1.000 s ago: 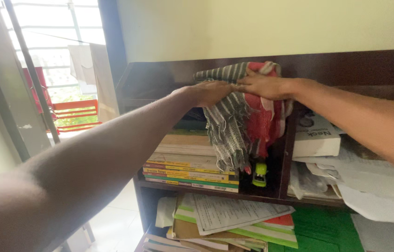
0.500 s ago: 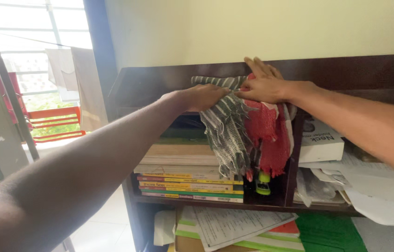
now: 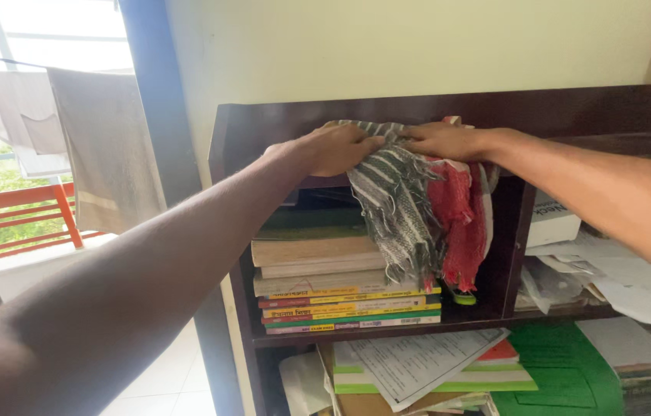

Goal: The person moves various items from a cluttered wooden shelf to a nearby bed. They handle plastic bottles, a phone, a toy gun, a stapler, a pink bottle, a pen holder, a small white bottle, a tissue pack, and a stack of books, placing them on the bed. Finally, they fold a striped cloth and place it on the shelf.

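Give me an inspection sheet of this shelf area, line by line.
Surface: dark wooden shelf unit, top edge partly covered.
Job's things: striped grey cloth and red cloth draped over the top, hanging into the compartment.
Clutter: stack of books; loose papers; green folder; white box.
Hands: left hand and right hand both press on the cloths.
Cables: nothing seen.
Surroundings: window, hanging towel, pale wall.

right hand (image 3: pixel 449 141) flattened onto the striped green and red cloth (image 3: pixel 418 204) from its raised-finger pose half a second ago, left hand (image 3: pixel 337 148) shifted further onto the shelf top (image 3: pixel 264 127), cloth hanging lower over the book stack (image 3: pixel 341 277), green stapler (image 3: pixel 463 296) now mostly hidden
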